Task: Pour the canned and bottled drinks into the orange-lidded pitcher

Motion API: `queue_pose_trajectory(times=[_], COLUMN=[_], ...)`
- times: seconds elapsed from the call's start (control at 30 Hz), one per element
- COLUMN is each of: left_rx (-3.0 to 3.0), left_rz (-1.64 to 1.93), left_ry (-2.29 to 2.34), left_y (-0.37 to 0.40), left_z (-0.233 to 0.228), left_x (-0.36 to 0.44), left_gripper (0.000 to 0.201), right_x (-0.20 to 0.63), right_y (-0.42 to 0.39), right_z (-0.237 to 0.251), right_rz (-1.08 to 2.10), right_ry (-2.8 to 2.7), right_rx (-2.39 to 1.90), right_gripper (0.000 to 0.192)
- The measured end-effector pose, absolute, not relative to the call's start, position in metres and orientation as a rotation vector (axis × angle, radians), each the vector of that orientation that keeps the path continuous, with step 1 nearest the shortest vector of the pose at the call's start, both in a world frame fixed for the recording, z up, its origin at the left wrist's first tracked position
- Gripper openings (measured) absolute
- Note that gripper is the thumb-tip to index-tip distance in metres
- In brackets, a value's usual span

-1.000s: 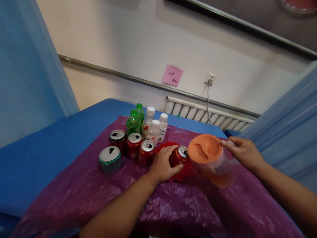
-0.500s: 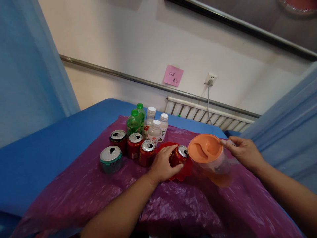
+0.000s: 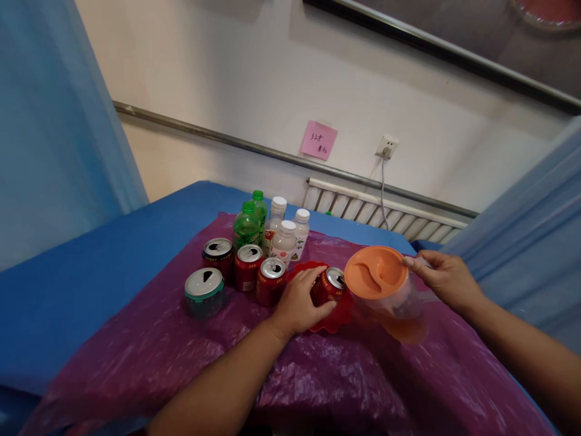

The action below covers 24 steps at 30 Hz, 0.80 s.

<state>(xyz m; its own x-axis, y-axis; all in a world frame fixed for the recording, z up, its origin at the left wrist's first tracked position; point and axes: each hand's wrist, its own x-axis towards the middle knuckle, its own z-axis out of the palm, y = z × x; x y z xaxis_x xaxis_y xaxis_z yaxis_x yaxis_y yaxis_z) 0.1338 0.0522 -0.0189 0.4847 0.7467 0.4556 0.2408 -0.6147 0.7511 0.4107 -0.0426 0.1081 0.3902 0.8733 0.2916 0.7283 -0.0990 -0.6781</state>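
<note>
Four red cans, two green bottles, perhaps three white bottles.

I can make out handwriting on the pink note stuck to the wall: it starts with "32", and the marks after it are too small for me to read. The printing on the cans and bottles is blurred.

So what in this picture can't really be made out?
- Pink note on the wall, head view: its writing is too small to read.
- Red can: the left hand covers its label.
- Pitcher: its handle is hidden behind the right hand.
- Can and bottle labels: too small and blurred.
</note>
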Motion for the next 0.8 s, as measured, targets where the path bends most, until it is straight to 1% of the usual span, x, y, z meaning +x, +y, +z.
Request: queue_pose_trajectory(times=[0.53, 0.67, 0.8], left_rx=[2.076, 2.055, 2.028], left_rz=[1.096, 1.108, 1.118], left_ry=[0.809, 0.824, 0.833], left_y=[0.053, 0.052, 0.052], left_z=[-0.016, -0.013, -0.012], left_x=[0.133, 0.132, 0.131], left_gripper=[0.069, 0.068, 0.066], right_x=[0.408, 0.413, 0.421], right_y=[-0.037, -0.036, -0.036], right_z=[0.107, 0.099, 0.081], right_rz=[0.192, 0.257, 0.316], right_ry=[-1.395, -1.319, -1.154], right_rx=[-1.764, -1.743, -1.662], right_gripper=[0.071, 0.068, 0.062])
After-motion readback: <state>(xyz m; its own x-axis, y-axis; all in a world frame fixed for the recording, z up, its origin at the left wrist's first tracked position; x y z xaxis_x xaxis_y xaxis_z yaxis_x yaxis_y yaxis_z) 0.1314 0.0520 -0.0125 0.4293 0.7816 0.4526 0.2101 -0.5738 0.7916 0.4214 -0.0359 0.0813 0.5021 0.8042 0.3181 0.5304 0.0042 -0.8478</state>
